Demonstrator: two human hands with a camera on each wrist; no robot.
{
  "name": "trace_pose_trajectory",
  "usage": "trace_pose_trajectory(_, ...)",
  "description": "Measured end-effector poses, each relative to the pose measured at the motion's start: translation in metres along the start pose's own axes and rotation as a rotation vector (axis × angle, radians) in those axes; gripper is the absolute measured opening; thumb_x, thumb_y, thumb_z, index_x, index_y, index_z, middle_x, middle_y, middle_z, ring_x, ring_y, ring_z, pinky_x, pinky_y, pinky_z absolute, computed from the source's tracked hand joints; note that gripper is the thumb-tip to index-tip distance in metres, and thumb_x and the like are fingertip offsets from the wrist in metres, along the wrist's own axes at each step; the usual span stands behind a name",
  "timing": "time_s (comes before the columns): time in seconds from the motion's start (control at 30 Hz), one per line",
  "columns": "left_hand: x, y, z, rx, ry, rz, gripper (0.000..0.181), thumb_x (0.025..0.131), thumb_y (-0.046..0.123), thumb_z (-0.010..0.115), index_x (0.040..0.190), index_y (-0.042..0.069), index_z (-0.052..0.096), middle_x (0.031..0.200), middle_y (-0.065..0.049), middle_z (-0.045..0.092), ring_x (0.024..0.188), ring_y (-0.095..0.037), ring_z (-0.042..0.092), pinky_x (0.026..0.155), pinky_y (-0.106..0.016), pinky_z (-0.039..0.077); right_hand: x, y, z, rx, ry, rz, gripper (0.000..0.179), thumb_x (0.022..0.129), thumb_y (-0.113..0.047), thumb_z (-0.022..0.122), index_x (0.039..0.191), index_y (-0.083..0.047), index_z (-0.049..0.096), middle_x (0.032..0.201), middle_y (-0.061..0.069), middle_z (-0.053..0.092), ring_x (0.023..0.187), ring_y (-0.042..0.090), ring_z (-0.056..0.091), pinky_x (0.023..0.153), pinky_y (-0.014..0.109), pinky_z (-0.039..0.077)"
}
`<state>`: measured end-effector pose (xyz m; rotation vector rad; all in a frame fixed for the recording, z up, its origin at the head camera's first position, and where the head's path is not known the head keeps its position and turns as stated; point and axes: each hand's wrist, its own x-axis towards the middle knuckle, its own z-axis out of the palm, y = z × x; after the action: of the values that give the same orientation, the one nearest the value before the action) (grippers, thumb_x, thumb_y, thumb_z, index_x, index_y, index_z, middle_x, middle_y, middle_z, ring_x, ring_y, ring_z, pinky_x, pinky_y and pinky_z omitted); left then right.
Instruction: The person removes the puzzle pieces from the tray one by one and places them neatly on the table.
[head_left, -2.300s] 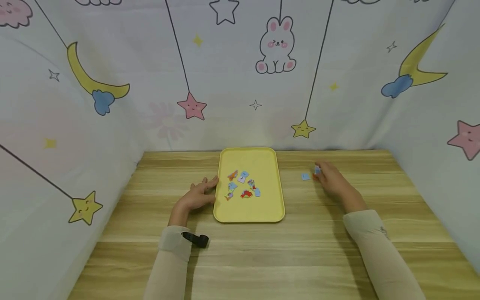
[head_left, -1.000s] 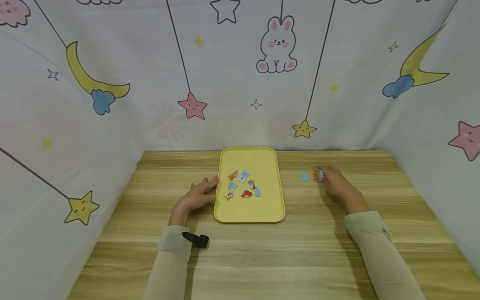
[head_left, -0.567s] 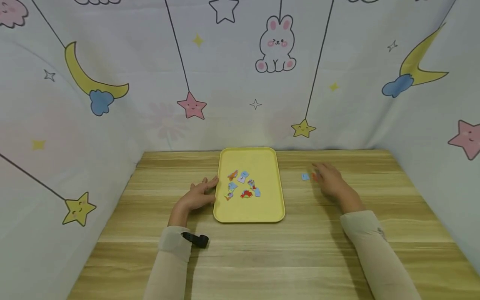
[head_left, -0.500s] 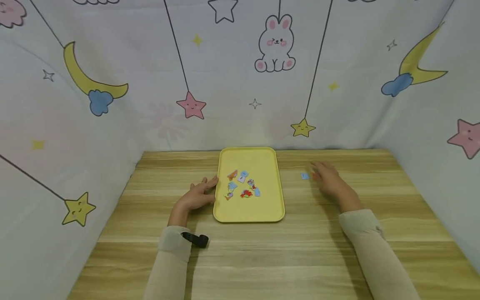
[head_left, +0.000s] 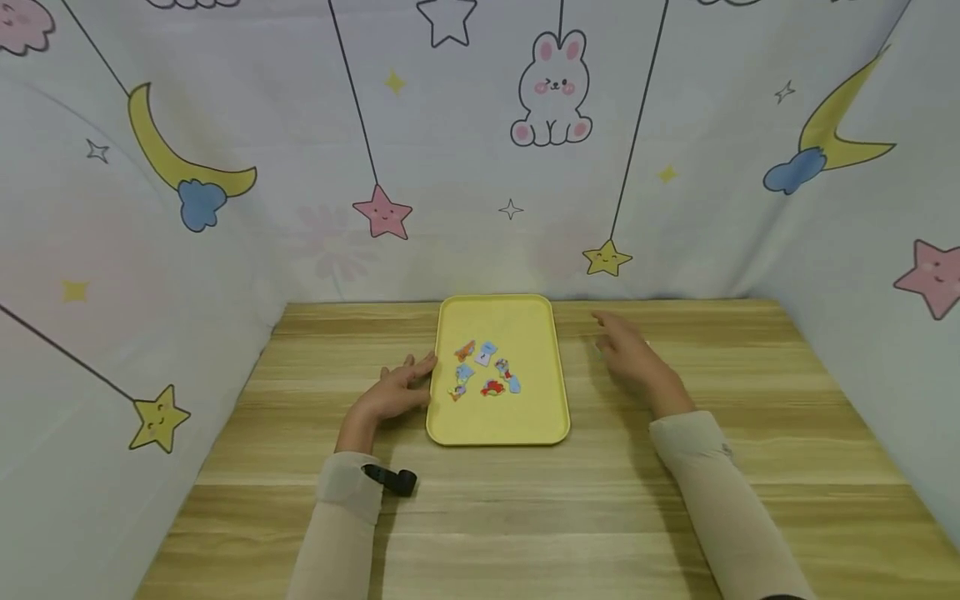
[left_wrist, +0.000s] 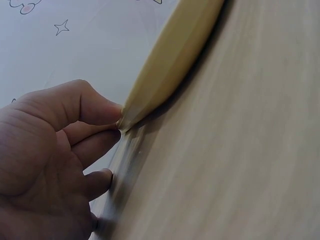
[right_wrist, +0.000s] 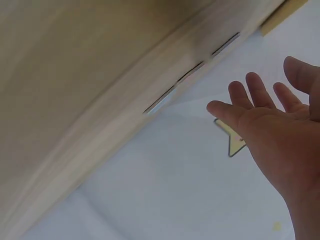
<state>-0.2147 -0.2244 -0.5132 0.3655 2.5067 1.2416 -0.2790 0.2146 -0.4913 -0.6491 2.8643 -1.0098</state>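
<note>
My left hand (head_left: 390, 393) rests against the left edge of a yellow tray (head_left: 498, 427), thumb and forefinger spread apart along the rim. The left wrist view has its thumb and fingertips right at the tray's side (left_wrist: 170, 55). On the tray lie several small flat picture pieces, among them an orange one (head_left: 465, 351), a red one (head_left: 492, 388) and a light-blue one (head_left: 514, 384). My right hand (head_left: 630, 354) hovers right of the tray, fingers loosely extended and holding nothing. Flat pieces (right_wrist: 190, 72) lie edge-on in a row near it in the right wrist view, mostly hidden by the hand in the head view.
The wood-grain table (head_left: 517, 517) extends around the tray. A white cloth (head_left: 465, 150) printed with stars, moons and a rabbit hangs behind it and at both sides. A black wrist device (head_left: 393, 481) sits on the left sleeve.
The right hand has let go of the small piece it handled and moved left toward the tray, now covering the light-blue piece. The left hand and tray stay put.
</note>
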Motion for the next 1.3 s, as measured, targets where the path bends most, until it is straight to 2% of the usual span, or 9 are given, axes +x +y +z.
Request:
trace_pose_trajectory(0.1,0.000,0.001,-0.001,0.004,0.002,0.007,0.076,0.096,0.012,0.062,0.165,0.006,0.032,0.174,-0.011,0.021,0.162,-0.038,-0.005,0.121,-0.064,-0.021,0.008,-0.007,0.006,0.025,-0.014,-0.009,0.057,0.106,0.002,0.050,0.159,0.010,0.032,0.153,0.040,0.041,0.139,0.055,0.044,0.116,0.066,0.037)
trace_pose_trajectory(0.23,0.001,0.002,-0.001,0.006,-0.002,0.022,0.075,0.097,0.012,0.062,0.165,0.004,0.031,0.174,-0.012,0.021,0.161,-0.039,-0.004,0.121,-0.063,-0.022,0.017,-0.014,0.014,0.058,-0.043,-0.004,0.059,0.107,-0.003,0.053,0.161,0.006,0.031,0.157,0.036,0.040,0.140,0.053,0.046,0.117,0.064,0.038)
trace_pose_trajectory(0.37,0.002,0.003,0.000,0.007,-0.005,0.035,0.075,0.097,0.010,0.061,0.164,0.001,0.030,0.173,-0.013,0.020,0.161,-0.040,-0.003,0.121,-0.063,-0.023,0.022,-0.021,0.020,0.059,-0.057,-0.011,0.057,0.107,-0.007,0.053,0.160,0.006,0.035,0.158,0.033,0.041,0.146,0.050,0.039,0.121,0.063,0.033)
trace_pose_trajectory(0.5,0.003,0.003,-0.001,0.012,-0.005,0.040,0.075,0.097,0.010,0.062,0.164,0.001,0.030,0.173,-0.014,0.020,0.161,-0.040,-0.003,0.120,-0.064,-0.023,0.025,-0.028,0.025,0.064,-0.058,-0.049,0.055,0.105,-0.004,0.055,0.155,0.011,0.040,0.156,0.034,0.043,0.148,0.050,0.036,0.123,0.062,0.030)
trace_pose_trajectory(0.67,0.003,0.003,-0.001,0.014,-0.004,0.037,0.075,0.097,0.010,0.062,0.164,0.002,0.030,0.173,-0.013,0.020,0.161,-0.040,-0.003,0.121,-0.063,-0.023,0.026,-0.040,0.033,0.099,-0.085,-0.060,0.052,0.104,-0.006,0.062,0.150,0.013,0.047,0.154,0.033,0.047,0.147,0.050,0.039,0.122,0.061,0.032)
trace_pose_trajectory(0.97,0.001,0.001,0.001,0.016,-0.010,0.037,0.075,0.097,0.010,0.062,0.165,0.002,0.029,0.173,-0.013,0.020,0.161,-0.040,-0.003,0.121,-0.064,-0.023,0.024,-0.056,0.044,0.105,-0.153,-0.027,0.052,0.104,-0.012,0.065,0.151,0.006,0.050,0.156,0.029,0.047,0.149,0.046,0.038,0.124,0.058,0.031)
trace_pose_trajectory(1.3,-0.001,-0.001,0.000,0.016,-0.013,0.040,0.075,0.098,0.010,0.064,0.165,0.002,0.030,0.173,-0.013,0.021,0.161,-0.040,-0.003,0.121,-0.064,-0.022,0.023,-0.068,0.057,0.077,-0.195,-0.084,0.055,0.100,-0.013,0.069,0.150,0.006,0.052,0.152,0.026,0.052,0.146,0.044,0.042,0.123,0.055,0.032)
